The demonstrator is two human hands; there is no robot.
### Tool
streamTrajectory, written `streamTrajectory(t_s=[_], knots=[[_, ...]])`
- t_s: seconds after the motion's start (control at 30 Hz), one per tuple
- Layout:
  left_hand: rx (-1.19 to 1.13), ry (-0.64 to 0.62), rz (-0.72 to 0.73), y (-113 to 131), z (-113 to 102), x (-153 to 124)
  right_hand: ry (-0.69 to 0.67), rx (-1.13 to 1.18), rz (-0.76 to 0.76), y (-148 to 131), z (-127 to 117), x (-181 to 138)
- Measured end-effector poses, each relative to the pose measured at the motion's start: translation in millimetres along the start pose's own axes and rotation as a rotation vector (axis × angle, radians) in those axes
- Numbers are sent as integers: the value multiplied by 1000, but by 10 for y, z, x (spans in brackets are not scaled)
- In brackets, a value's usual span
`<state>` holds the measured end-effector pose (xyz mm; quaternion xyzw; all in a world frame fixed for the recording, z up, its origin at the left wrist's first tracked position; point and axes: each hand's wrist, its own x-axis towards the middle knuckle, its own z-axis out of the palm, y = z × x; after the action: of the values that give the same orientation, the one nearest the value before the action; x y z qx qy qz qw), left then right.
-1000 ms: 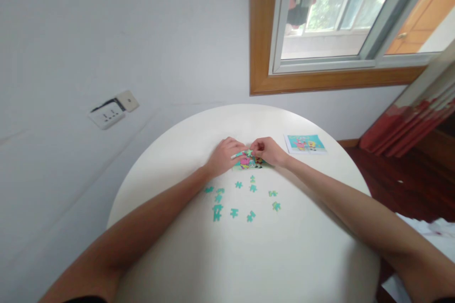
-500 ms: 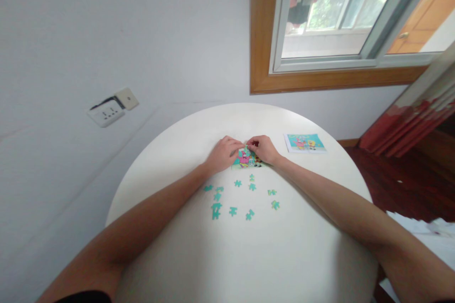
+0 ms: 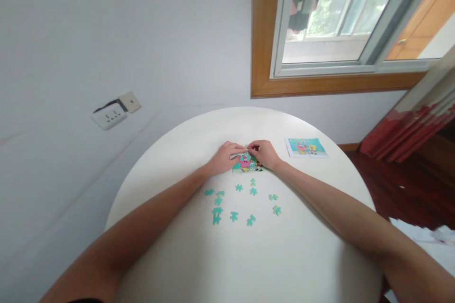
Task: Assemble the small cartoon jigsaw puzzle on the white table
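Note:
A partly assembled jigsaw puzzle [image 3: 244, 164] with a pink starfish figure lies on the white table, between my hands. My left hand [image 3: 226, 158] rests at its left side, fingers stretched over the upper edge and thumb on the picture. At the upper right, my right hand [image 3: 264, 153] pinches a puzzle piece, mostly hidden by the fingertips. Its palm covers part of the yellow figure. Closer to me lie several loose teal pieces, among them one puzzle piece [image 3: 233, 216] at the front and a yellow-green puzzle piece [image 3: 277, 210] on the right.
A printed picture card [image 3: 307, 147] showing the same pink and yellow figures lies at the right of the round table [image 3: 249, 260]. Behind are a wall with a socket [image 3: 110, 115] and a wood-framed window [image 3: 320, 83]. A red-and-white curtain [image 3: 401, 116] hangs at the right.
My right fingertips have lowered slightly onto the puzzle's upper edge, and the left fingers have closed in beside them. The whole view has shifted a little; the loose pieces lie as before.

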<state>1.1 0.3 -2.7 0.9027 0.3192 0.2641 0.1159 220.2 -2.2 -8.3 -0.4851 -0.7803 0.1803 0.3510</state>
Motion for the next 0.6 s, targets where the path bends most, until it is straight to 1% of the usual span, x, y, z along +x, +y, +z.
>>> streamTrajectory(t_s=[0.1,0.2,0.6], knots=[[-25,23,-26,-23,2,7,15,-80,-42,-27,-22,-15],[-45,27,-50,-38,10,20,8,-142,-50,-39,-31,-25],[-134,26,-80,-31,-31,59,-42,-203,-53,-36,-11,-42]])
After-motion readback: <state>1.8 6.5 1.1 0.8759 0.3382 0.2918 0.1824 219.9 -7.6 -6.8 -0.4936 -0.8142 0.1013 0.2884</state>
